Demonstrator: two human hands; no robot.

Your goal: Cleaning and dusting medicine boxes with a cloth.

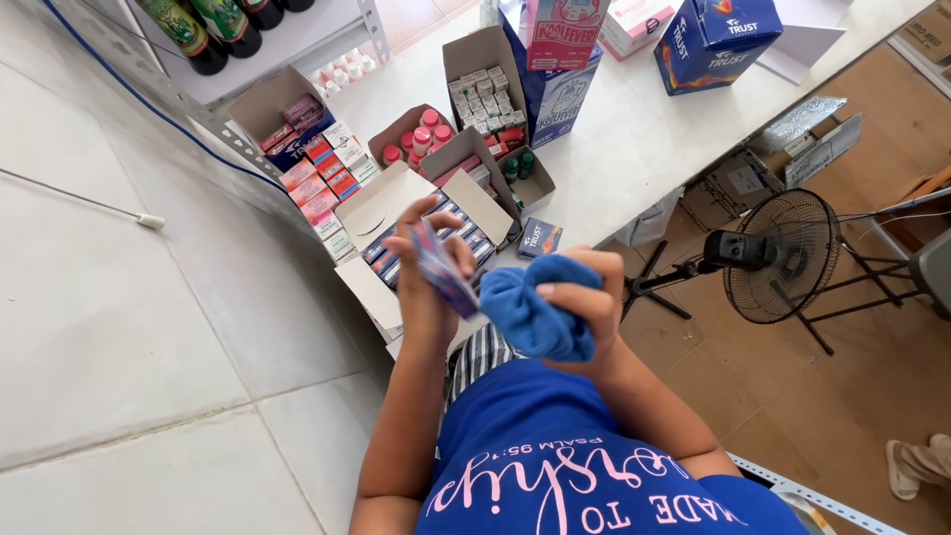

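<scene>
Head cam looking straight down, person in a blue tee w/ pink lettering. Left hand [424, 260] has its fingers wrapped round a small flat cardboard packet, blue and purple w/ red print [443, 271], held up edge-on approx at chest height, just above the near edge of the white worktop [634, 129]. Right hand [584, 297] is bunched tight round a soft blue cloth [532, 309], fingers closed on it, cloth sitting right beside the packet, prob touching it, but can't tell for sure.

Straight under the packet is an open cardboard carton w/ rows of the same dark blue packets [428, 233]. It looks mostly full, w/ a gap or two on the near side, so my guess is the wiping is one-by-one and most of the carton is left to go. One more small dark blue packet [541, 238] lies loose on the worktop just right of the carton; done or waiting, no way to tell.

Further off: a box of red and white packets [317, 168] on the left, a tray of red-capped bottles [424, 139] mid, a carton of tiny white boxes [485, 94] behind that, tall blue cartons at the far side. Black floor fan [778, 256] stands on the brown floor to the right, tiled floor on the left.
</scene>
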